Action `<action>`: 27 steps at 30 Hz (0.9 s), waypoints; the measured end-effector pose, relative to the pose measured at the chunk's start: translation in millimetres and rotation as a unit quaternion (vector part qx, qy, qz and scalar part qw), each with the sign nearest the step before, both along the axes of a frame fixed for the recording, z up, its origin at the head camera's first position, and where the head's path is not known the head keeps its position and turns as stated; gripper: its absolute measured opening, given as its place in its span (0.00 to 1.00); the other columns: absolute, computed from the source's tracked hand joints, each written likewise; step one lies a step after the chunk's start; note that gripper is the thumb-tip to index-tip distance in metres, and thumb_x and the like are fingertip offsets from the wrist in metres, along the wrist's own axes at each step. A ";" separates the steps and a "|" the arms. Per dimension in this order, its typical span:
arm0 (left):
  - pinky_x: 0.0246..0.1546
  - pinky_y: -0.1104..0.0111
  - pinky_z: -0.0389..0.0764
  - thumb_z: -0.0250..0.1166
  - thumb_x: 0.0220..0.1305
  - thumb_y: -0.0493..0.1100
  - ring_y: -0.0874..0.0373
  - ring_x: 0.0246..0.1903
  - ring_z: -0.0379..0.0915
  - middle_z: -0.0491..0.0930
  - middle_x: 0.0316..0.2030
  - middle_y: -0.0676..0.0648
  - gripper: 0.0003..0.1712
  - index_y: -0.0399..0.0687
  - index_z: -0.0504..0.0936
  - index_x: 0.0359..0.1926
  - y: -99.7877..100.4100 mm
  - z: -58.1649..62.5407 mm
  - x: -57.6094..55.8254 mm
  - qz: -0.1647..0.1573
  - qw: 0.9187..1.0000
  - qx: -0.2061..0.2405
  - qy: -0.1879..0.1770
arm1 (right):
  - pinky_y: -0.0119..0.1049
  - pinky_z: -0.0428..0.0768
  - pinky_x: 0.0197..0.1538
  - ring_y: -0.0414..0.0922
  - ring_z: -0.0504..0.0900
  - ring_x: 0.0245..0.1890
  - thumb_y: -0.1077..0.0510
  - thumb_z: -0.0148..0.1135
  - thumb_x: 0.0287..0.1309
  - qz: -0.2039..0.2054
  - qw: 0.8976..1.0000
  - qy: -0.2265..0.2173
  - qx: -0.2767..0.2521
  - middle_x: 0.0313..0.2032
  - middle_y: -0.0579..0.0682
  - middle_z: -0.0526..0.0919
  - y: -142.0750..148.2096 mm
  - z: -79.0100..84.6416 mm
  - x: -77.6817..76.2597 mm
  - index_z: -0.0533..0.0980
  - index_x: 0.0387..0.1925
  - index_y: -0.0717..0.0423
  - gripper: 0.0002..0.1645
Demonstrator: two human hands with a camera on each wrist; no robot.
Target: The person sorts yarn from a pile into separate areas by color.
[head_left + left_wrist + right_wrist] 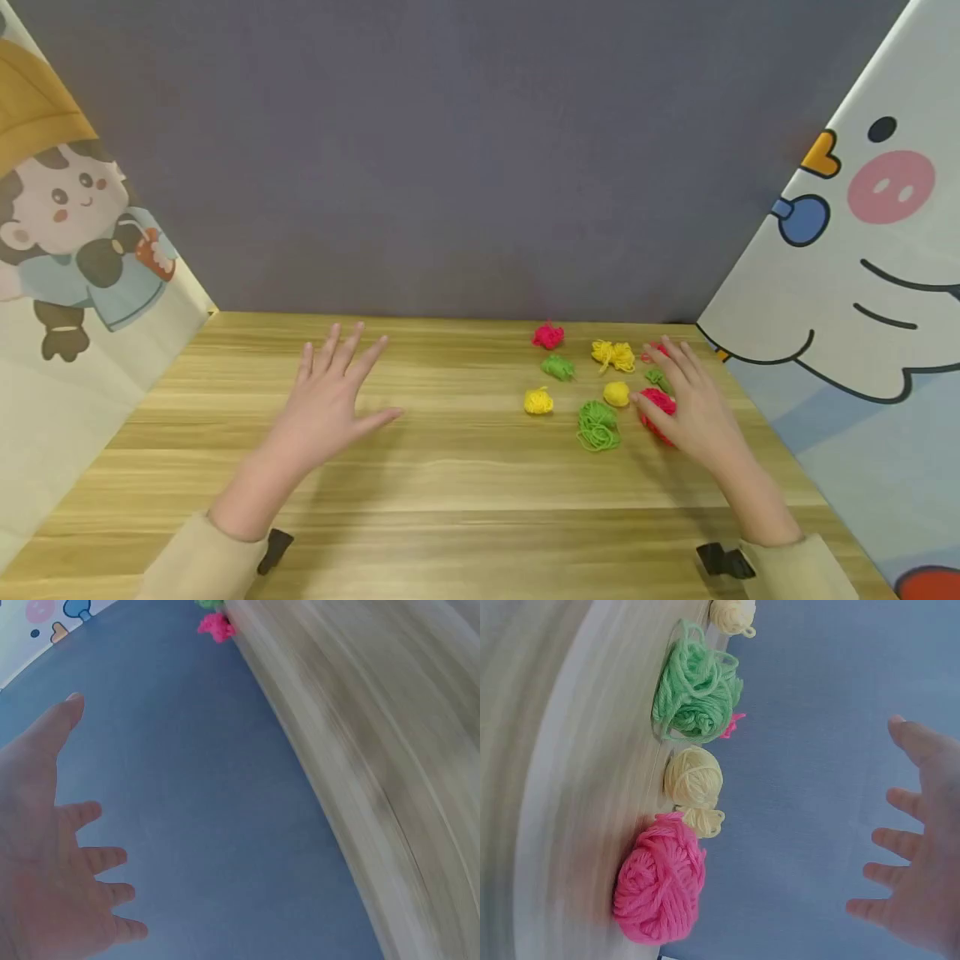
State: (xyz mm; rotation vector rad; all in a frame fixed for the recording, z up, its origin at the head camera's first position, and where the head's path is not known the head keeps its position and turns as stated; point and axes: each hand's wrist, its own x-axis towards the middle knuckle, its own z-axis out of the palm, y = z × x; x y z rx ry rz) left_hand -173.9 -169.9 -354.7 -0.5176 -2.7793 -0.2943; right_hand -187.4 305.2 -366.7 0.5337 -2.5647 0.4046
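My left hand (324,408) hovers over the left part of the wooden table, fingers spread and holding nothing. My right hand (699,408), also spread, is over the right part, overlapping a large red ball of yarn (657,415) in the head view. Left of it lie a large green yarn ball (597,426) with loose loops and a round yellow ball (617,393). Farther back are a yellow yarn bundle (612,356), a small green one (558,367) and a pink-red one (548,335). A small yellow ball (538,401) sits leftmost. Small red and green bits (657,380) are partly hidden by the right hand.
The wooden table (450,475) meets a grey panel (450,167) at its back edge. White panels with cartoon prints stand on the left (97,333) and right (765,325). Black straps (724,561) show at the sleeve cuffs.
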 end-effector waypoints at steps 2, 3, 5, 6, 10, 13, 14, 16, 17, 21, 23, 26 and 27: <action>0.68 0.44 0.30 0.57 0.54 0.74 0.42 0.72 0.25 0.39 0.74 0.42 0.54 0.58 0.47 0.74 8.1 0.6 -4.4 -0.005 1.000 0.005 -0.002 | 0.63 0.55 0.66 0.65 0.52 0.69 0.49 0.66 0.55 -0.003 1.000 -0.007 -0.010 0.66 0.66 0.60 -0.9 0.6 -4.8 0.64 0.65 0.58 0.39; 0.69 0.44 0.30 0.58 0.54 0.73 0.42 0.72 0.25 0.38 0.74 0.43 0.54 0.58 0.46 0.74 12.4 0.5 -6.3 -0.008 1.000 0.008 -0.005 | 0.65 0.55 0.65 0.65 0.53 0.68 0.48 0.66 0.55 -0.005 1.000 -0.011 -0.017 0.66 0.66 0.60 -1.1 0.5 -7.1 0.64 0.65 0.57 0.39; 0.69 0.44 0.32 0.59 0.54 0.72 0.42 0.72 0.26 0.38 0.74 0.44 0.55 0.57 0.46 0.74 21.2 -1.7 -10.8 -0.015 1.000 0.009 -0.008 | 0.67 0.56 0.63 0.66 0.52 0.68 0.49 0.66 0.55 -0.004 0.999 -0.022 -0.030 0.67 0.66 0.60 -1.1 -0.4 -11.2 0.64 0.65 0.57 0.39; 0.69 0.44 0.33 0.59 0.54 0.72 0.42 0.72 0.27 0.38 0.74 0.44 0.55 0.58 0.45 0.74 25.5 -3.1 -12.9 -0.020 1.000 0.008 -0.010 | 0.67 0.55 0.63 0.66 0.52 0.68 0.49 0.66 0.56 -0.002 0.999 -0.027 -0.036 0.67 0.66 0.59 -1.3 -1.2 -13.2 0.64 0.65 0.57 0.39; 0.69 0.45 0.36 0.58 0.53 0.73 0.43 0.72 0.28 0.39 0.74 0.45 0.55 0.59 0.44 0.74 44.4 -10.9 -21.3 -0.042 0.999 0.006 -0.013 | 0.66 0.58 0.63 0.64 0.54 0.68 0.49 0.67 0.55 0.007 0.998 -0.037 -0.045 0.67 0.64 0.60 -1.9 -4.6 -21.7 0.64 0.65 0.58 0.39; 0.70 0.46 0.37 0.59 0.53 0.72 0.44 0.73 0.29 0.39 0.74 0.46 0.56 0.60 0.44 0.74 60.5 -17.1 -27.2 -0.056 0.998 0.005 -0.014 | 0.66 0.60 0.61 0.63 0.55 0.67 0.48 0.67 0.55 0.016 0.997 -0.051 -0.049 0.68 0.62 0.60 -3.9 -6.0 -27.6 0.63 0.66 0.57 0.41; 0.70 0.47 0.37 0.59 0.53 0.72 0.44 0.73 0.29 0.39 0.74 0.46 0.56 0.60 0.44 0.74 66.2 -19.1 -29.2 -0.062 0.998 0.005 -0.016 | 0.66 0.60 0.61 0.62 0.56 0.67 0.48 0.67 0.55 0.017 0.997 -0.057 -0.049 0.68 0.61 0.60 -4.3 -6.7 -29.7 0.63 0.66 0.56 0.41; 0.70 0.48 0.37 0.59 0.52 0.73 0.44 0.73 0.30 0.39 0.74 0.47 0.56 0.60 0.43 0.74 77.3 -23.3 -33.3 -0.071 0.997 0.002 -0.017 | 0.66 0.62 0.60 0.62 0.57 0.67 0.48 0.67 0.54 0.020 0.996 -0.069 -0.050 0.68 0.60 0.60 -5.6 -7.9 -33.1 0.61 0.68 0.54 0.43; 0.70 0.49 0.37 0.58 0.53 0.73 0.44 0.73 0.30 0.39 0.74 0.47 0.56 0.60 0.43 0.74 82.8 -25.0 -35.3 -0.078 0.997 0.003 -0.018 | 0.66 0.62 0.60 0.62 0.58 0.67 0.48 0.67 0.54 0.021 0.996 -0.076 -0.049 0.68 0.60 0.60 -5.8 -8.7 -34.8 0.61 0.68 0.53 0.43; 0.70 0.49 0.39 0.60 0.52 0.71 0.45 0.72 0.33 0.41 0.74 0.47 0.56 0.59 0.44 0.74 101.9 -31.0 -43.8 -0.108 0.994 0.017 -0.011 | 0.65 0.65 0.58 0.62 0.62 0.64 0.50 0.69 0.52 0.025 0.995 -0.088 -0.040 0.67 0.59 0.62 -5.2 -12.8 -40.9 0.60 0.68 0.50 0.45; 0.70 0.49 0.41 0.63 0.51 0.69 0.45 0.72 0.35 0.43 0.74 0.47 0.57 0.58 0.45 0.74 110.5 -33.4 -47.9 -0.125 0.992 0.027 -0.004 | 0.63 0.67 0.58 0.62 0.63 0.64 0.50 0.70 0.51 0.032 0.995 -0.092 -0.038 0.67 0.59 0.62 -4.0 -15.2 -43.7 0.61 0.68 0.51 0.45; 0.70 0.50 0.42 0.66 0.50 0.66 0.45 0.72 0.37 0.44 0.74 0.47 0.57 0.55 0.46 0.74 122.3 -36.0 -53.6 -0.142 0.989 0.037 -0.008 | 0.63 0.67 0.58 0.63 0.64 0.63 0.51 0.71 0.50 0.043 0.994 -0.096 -0.040 0.66 0.60 0.64 -1.6 -19.4 -47.9 0.61 0.67 0.54 0.45; 0.70 0.50 0.42 0.67 0.50 0.65 0.45 0.72 0.37 0.44 0.74 0.46 0.57 0.55 0.47 0.74 126.0 -36.6 -55.4 -0.147 0.988 0.043 -0.014 | 0.63 0.67 0.58 0.63 0.64 0.63 0.52 0.71 0.49 0.048 0.993 -0.097 -0.041 0.66 0.60 0.64 -0.7 -20.8 -49.2 0.61 0.67 0.54 0.46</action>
